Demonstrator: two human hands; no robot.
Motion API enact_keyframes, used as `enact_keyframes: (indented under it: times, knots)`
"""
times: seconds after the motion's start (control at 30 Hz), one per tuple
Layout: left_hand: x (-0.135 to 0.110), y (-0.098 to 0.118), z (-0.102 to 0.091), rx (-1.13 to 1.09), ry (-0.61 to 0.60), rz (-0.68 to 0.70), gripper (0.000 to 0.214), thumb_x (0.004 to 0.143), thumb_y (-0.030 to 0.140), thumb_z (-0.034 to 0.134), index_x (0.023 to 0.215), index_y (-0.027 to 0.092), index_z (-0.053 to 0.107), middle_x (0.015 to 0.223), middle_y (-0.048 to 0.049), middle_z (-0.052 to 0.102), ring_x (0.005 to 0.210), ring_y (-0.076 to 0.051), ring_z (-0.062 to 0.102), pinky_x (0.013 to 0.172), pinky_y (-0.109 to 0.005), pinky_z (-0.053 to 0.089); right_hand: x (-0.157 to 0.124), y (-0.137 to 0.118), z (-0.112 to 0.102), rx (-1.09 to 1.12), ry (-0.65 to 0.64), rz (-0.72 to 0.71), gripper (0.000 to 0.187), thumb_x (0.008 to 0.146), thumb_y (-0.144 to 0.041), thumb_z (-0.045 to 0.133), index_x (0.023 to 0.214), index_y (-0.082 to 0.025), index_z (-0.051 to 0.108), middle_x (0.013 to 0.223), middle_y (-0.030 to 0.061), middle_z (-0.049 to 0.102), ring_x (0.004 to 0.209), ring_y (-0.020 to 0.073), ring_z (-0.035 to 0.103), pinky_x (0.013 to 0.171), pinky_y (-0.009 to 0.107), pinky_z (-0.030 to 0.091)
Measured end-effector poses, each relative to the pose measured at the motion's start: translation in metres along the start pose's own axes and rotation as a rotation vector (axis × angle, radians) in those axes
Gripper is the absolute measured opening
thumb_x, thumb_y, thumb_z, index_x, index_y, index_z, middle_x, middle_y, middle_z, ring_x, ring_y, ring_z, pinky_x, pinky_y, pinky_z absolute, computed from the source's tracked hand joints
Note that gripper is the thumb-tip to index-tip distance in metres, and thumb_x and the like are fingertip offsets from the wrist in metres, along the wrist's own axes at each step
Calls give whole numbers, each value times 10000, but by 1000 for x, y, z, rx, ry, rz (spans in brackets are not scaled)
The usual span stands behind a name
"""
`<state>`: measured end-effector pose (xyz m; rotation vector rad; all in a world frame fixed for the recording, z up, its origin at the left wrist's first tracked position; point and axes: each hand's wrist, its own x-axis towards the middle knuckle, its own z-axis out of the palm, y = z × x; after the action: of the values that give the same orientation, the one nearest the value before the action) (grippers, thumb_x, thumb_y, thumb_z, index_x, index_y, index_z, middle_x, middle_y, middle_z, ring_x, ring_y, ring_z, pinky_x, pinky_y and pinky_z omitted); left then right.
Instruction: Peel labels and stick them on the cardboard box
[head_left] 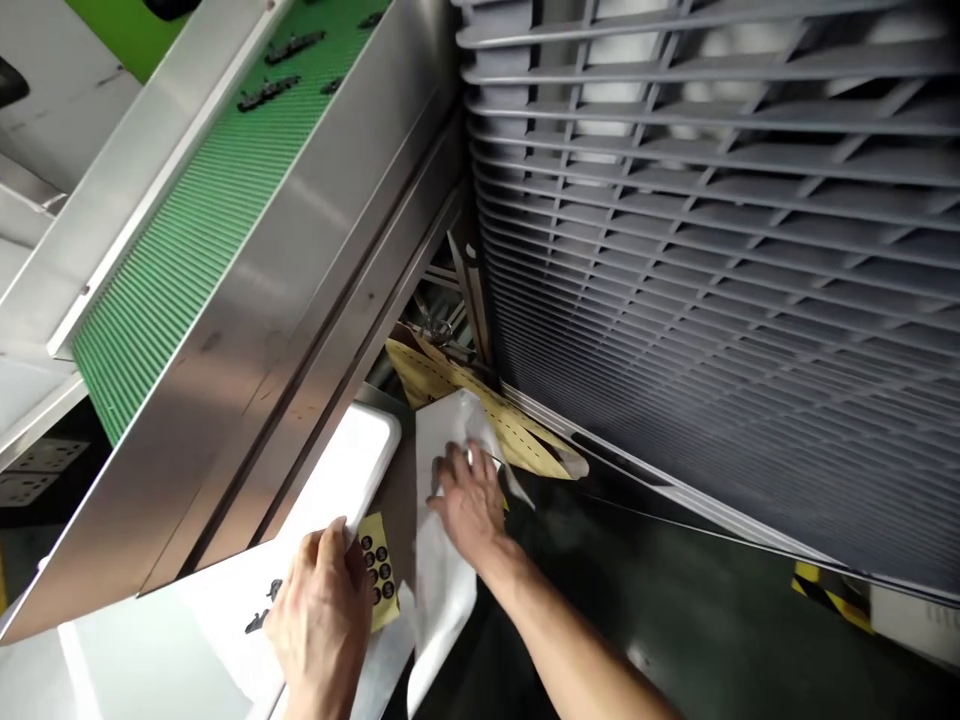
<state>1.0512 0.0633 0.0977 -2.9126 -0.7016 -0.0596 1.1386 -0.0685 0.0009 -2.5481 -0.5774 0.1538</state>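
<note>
My left hand (322, 610) is closed at the edge of a white tray (352, 450) with a rounded corner, its fingers curled over the rim and the thumb out of sight. Small black parts (259, 620) lie in the tray beside the hand. A yellow sheet of round black stickers (380, 570) shows just right of my left hand. My right hand (472, 500) rests with its fingers spread and slightly bent on a crumpled white sheet (442, 590), which hangs down over an edge.
A green ribbed conveyor belt (187, 220) in a metal frame (247, 340) slopes across the upper left, carrying several black parts. Tall grey slatted crates (712, 280) stand at the right. Opened yellowish paper (525, 430) lies behind the white sheet. Below is dark floor (637, 590).
</note>
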Motion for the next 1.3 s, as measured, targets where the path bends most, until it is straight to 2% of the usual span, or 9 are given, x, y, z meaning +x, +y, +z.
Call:
enact_keyframes:
  times: [0.2, 0.37, 0.57, 0.63, 0.73, 0.9, 1.0, 1.2, 1.3]
  knots:
    - [4, -8, -6, -44, 9, -18, 255, 917, 339, 431, 1118, 227, 539, 1009, -56, 638, 600, -151, 547, 475, -263, 328, -35, -1, -2, 106, -182, -415, 348, 918, -231, 463, 1247, -180, 562, 1317, 41, 557, 1357, 255, 307, 1160, 439, 217]
    - [4, -7, -12, -113, 0, -60, 231, 910, 296, 439, 1101, 220, 544, 1019, -58, 628, 653, -153, 564, 523, -263, 353, -12, -2, -17, 118, -168, -166, 408, 920, -425, 484, 1272, -225, 531, 1150, 69, 643, 993, 244, 591, 903, 441, 453]
    - [3, -11, -6, -164, 28, -15, 211, 897, 293, 455, 1061, 214, 563, 982, -59, 631, 663, -159, 577, 546, -259, 375, 26, -10, -8, 88, -86, 8, 325, 904, -376, 497, 838, -125, 693, 1033, 187, 629, 1082, 348, 503, 945, 524, 369]
    - [2, -12, -5, -171, 30, 0, 217, 898, 294, 457, 1067, 212, 564, 980, -59, 630, 673, -162, 580, 548, -259, 378, 26, -13, -6, 125, -83, 4, 193, 861, -222, 538, 985, -149, 667, 1205, 160, 574, 1144, 309, 471, 963, 452, 379]
    - [1, -11, -6, -160, 27, 3, 226, 908, 301, 444, 1077, 213, 564, 990, -56, 628, 685, -163, 575, 557, -266, 371, 26, -17, -2, 220, -122, 57, 390, 791, -118, 568, 1169, -217, 577, 1247, 82, 579, 1100, 218, 533, 893, 319, 440]
    - [3, -8, -12, -153, 30, -11, 229, 896, 289, 457, 1081, 212, 567, 983, -55, 637, 694, -167, 574, 563, -274, 363, 47, -15, 3, 344, -240, 315, 221, 876, -392, 488, 835, -248, 651, 744, 8, 685, 677, 181, 637, 549, 266, 443]
    - [5, -6, -14, -138, 14, -9, 236, 901, 290, 453, 1084, 200, 570, 996, -52, 641, 705, -168, 583, 551, -274, 371, 55, 0, -5, 362, -289, 404, 247, 849, -420, 499, 809, -228, 649, 738, 28, 687, 661, 196, 640, 512, 265, 420]
    - [3, -1, -16, -107, -43, -28, 226, 912, 282, 466, 1097, 207, 571, 988, -24, 630, 707, -145, 572, 539, -261, 384, 40, 19, -26, 316, -344, 303, 348, 746, -224, 575, 1093, -214, 592, 1024, 73, 687, 952, 241, 626, 733, 295, 452]
    - [3, 1, -17, -103, -41, -36, 219, 909, 268, 476, 1099, 206, 567, 988, -19, 626, 721, -141, 575, 540, -258, 389, 37, 13, -25, 328, -444, 157, 309, 726, -217, 601, 1029, -265, 638, 1009, 26, 698, 960, 221, 627, 762, 276, 445]
